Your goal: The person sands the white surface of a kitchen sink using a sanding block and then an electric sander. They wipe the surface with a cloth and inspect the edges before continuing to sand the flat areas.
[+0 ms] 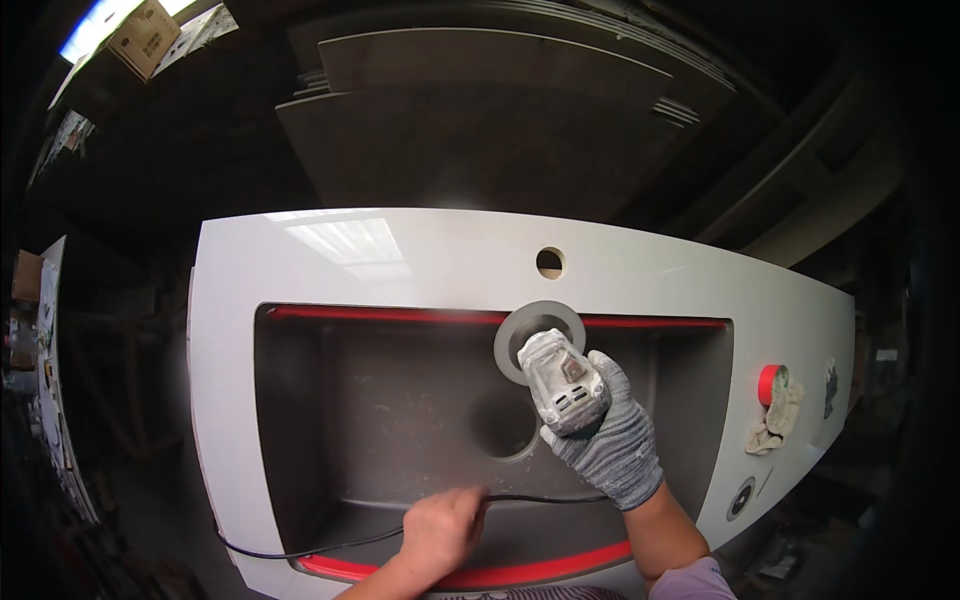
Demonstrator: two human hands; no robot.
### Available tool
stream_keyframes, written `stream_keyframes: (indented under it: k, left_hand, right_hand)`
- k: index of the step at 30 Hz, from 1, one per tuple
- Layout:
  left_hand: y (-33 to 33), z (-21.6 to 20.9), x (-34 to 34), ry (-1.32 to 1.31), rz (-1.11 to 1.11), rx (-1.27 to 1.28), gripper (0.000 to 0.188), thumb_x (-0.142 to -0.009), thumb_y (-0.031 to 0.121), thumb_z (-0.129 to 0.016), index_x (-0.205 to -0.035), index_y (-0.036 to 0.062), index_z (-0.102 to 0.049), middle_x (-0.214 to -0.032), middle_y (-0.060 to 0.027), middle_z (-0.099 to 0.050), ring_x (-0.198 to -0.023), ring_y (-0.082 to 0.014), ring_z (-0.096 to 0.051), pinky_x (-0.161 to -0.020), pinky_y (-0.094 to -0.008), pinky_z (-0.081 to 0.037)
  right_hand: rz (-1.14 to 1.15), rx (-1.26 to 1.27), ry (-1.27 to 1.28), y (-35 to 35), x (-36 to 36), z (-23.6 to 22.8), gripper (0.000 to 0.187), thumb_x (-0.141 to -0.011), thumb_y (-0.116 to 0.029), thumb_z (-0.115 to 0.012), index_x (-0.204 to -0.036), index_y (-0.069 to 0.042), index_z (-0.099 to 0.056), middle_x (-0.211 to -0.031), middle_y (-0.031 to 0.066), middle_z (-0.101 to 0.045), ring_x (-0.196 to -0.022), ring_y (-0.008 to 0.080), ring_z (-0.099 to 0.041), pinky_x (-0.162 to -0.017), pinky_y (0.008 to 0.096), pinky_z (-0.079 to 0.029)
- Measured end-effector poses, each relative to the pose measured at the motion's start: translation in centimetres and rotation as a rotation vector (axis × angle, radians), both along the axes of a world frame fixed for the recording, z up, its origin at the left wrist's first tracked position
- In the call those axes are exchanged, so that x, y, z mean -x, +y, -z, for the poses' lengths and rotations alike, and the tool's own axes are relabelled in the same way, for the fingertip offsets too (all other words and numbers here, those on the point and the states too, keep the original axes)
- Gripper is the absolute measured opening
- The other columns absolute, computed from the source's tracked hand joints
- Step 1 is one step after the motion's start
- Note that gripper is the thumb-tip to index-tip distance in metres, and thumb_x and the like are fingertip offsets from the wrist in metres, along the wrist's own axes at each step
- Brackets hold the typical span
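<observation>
My right hand (612,443), in a grey knit glove, grips the dust-whitened body of an angle grinder (566,392). The grinder's round grey disc (507,352) lies over the far rim of a dark grey sink (390,420), at the red tape there; whether it touches or spins I cannot tell. My bare left hand (441,528) is closed around the black power cord (545,498), above the sink's near side. Red tape (390,316) lines the far rim, and more red tape (480,570) lines the near one. The drain hole (503,430) shows partly behind the grinder.
The sink is set in a glossy white countertop (650,265) with a round tap hole (550,263). On its right lie a red tape roll (770,384), a crumpled cloth (776,425) and a round metal fitting (741,498). Large panels (490,65) stand behind; a cardboard box (147,38) is far left.
</observation>
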State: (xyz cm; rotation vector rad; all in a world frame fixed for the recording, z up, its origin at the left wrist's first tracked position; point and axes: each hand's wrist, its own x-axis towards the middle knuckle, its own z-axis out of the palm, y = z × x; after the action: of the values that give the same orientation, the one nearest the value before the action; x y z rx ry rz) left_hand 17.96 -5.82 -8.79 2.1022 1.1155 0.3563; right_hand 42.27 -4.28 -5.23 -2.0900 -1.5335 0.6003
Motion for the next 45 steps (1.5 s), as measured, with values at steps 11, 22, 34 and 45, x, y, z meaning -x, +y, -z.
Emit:
stream_keyframes:
  k: [11,22,34,45]
  left_hand:
    - [-0.2,-0.1,0.1,-0.027,0.014,-0.007,0.016,-0.081,0.012,-0.075,-0.095,0.0107,-0.067,-0.069,-0.0045,-0.061,-0.059,-0.0258,-0.063,-0.052,-0.0369,-0.051]
    - [-0.8,-0.4,0.0,-0.026,0.024,0.001,0.017,-0.081,0.010,-0.075,-0.095,0.0100,-0.067,-0.070,-0.0044,-0.062,-0.059,-0.0249,-0.064,-0.052,-0.0362,-0.051]
    - [-0.6,-0.2,0.3,-0.045,0.033,0.005,0.017,-0.080,0.010,-0.076,-0.095,0.0095,-0.067,-0.070,-0.0047,-0.062,-0.059,-0.0256,-0.064,-0.052,-0.0364,-0.050]
    - [-0.7,-0.1,0.5,-0.057,0.023,-0.019,0.017,-0.080,0.011,-0.076,-0.094,0.0095,-0.067,-0.069,-0.0051,-0.061,-0.058,-0.0257,-0.063,-0.051,-0.0369,-0.050]
  right_hand:
    - [-0.042,0.029,-0.037,1.1,0.7,-0.2,0.095,-0.069,-0.035,-0.089,-0.143,-0.005,-0.039,-0.120,0.0174,-0.067,-0.105,0.0321,-0.070,-0.091,0.0400,-0.057]
    - [-0.062,0.021,-0.025,1.3,0.8,-0.3,0.095,-0.069,-0.033,-0.089,-0.143,-0.004,-0.037,-0.121,0.0178,-0.066,-0.107,0.0317,-0.069,-0.092,0.0400,-0.057]
    - [-0.009,0.054,0.066,0.7,0.3,-0.1,0.096,-0.070,-0.032,-0.089,-0.144,-0.005,-0.035,-0.124,0.0195,-0.064,-0.110,0.0331,-0.067,-0.094,0.0398,-0.055]
    - [-0.027,0.094,0.026,1.2,1.2,-2.0,0.097,-0.069,-0.031,-0.089,-0.144,-0.005,-0.034,-0.123,0.0193,-0.064,-0.109,0.0327,-0.068,-0.094,0.0403,-0.056]
